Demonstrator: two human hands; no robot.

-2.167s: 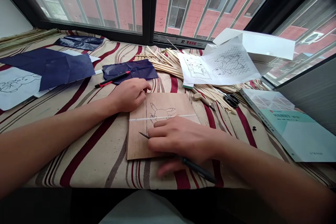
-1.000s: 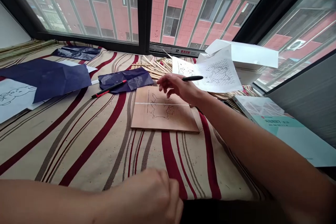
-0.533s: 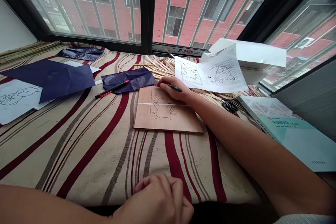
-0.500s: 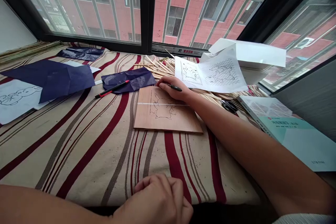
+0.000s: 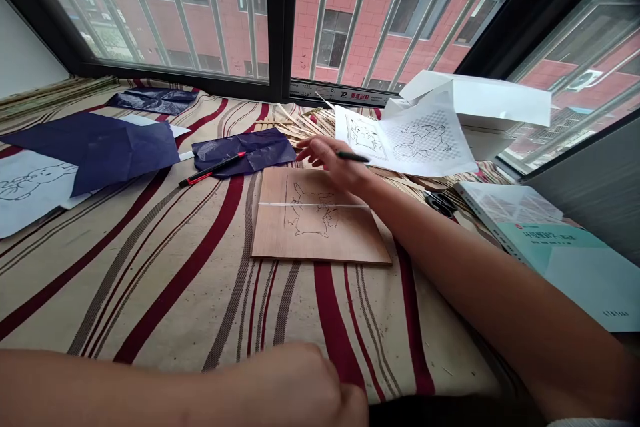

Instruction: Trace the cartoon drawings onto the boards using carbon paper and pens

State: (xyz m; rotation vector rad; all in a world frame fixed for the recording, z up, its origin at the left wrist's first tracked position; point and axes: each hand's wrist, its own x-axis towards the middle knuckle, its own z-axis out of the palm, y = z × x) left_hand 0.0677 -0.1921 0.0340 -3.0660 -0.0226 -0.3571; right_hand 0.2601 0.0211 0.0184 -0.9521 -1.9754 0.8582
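My right hand [image 5: 337, 163] hovers over the far edge of a flat wooden board [image 5: 350, 243]. A dark pen [image 5: 353, 156] rests in its grip, sticking out past the thumb side, with the fingers loosely bent. On the board is a line drawing of an eared cartoon figure, upside down to me, crossed by a pale strip [image 5: 280, 205]. At the bottom edge my left hand [image 5: 305, 387] is curled closed, its fingers mostly hidden and no object showing. Left of the board a black and red pen [image 5: 213, 170] lies across dark blue carbon-like paper [image 5: 260, 150].
Striped cloth [image 5: 165, 320] covers the surface. Thin wooden strips [image 5: 300, 125] lie behind the board, near printed drawing sheets [image 5: 430, 140]. Black-handled scissors [image 5: 441, 203] and a book [image 5: 565, 247] are at right. More dark blue sheets [image 5: 125, 153] and a drawing [image 5: 35, 187] lie left.
My right hand has lifted and moved slightly right, its fingers loosening and the pen tilting. My left hand has turned, showing more of its back. The board appears slightly nearer me.
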